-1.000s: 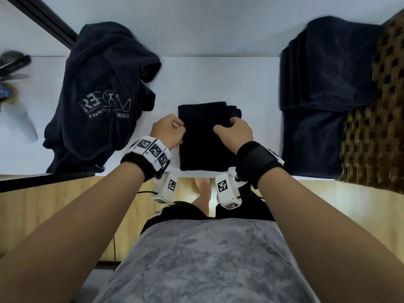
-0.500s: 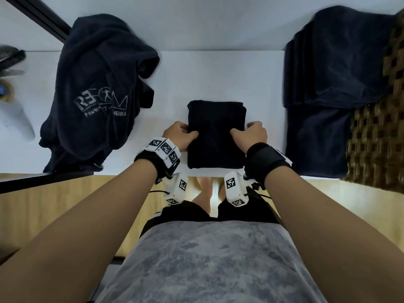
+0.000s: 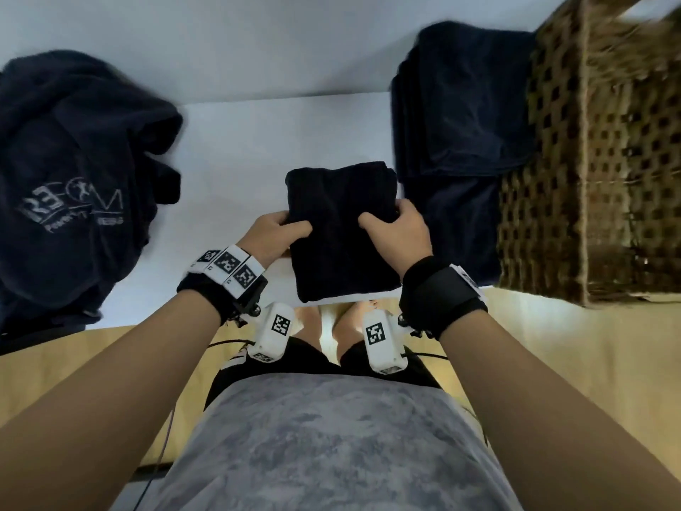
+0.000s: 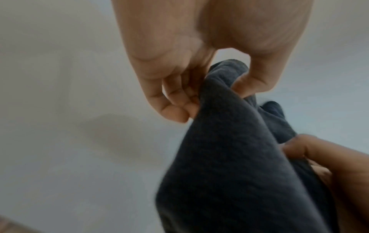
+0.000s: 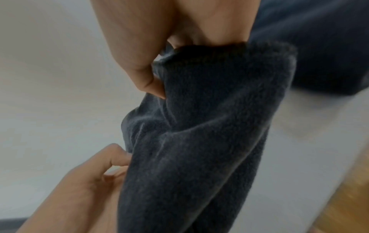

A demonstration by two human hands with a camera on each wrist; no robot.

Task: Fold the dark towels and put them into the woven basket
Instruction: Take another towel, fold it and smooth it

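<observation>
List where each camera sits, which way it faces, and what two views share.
Head: worn on the head, looking down at the table; both forearms, left hand, right hand, torso.
Left wrist: along the left hand; right-hand fingers low right.
Right wrist: along the right hand; left hand low left.
All share the folded towel.

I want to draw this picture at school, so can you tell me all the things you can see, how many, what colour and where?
folded towel: one, black, held up between both hands over the table's near edge
crumpled towel: one, dark navy with pale lettering, heaped at the left
towel stack: one pile, dark navy, at the right beside the basket; count unclear
woven basket: one, brown, far right
table: one, white top
floor: light wood, below the table edge
wristbands with coded tags: one on each wrist, black and white
left hand: grips the folded towel's left edge
right hand: grips its right edge
</observation>
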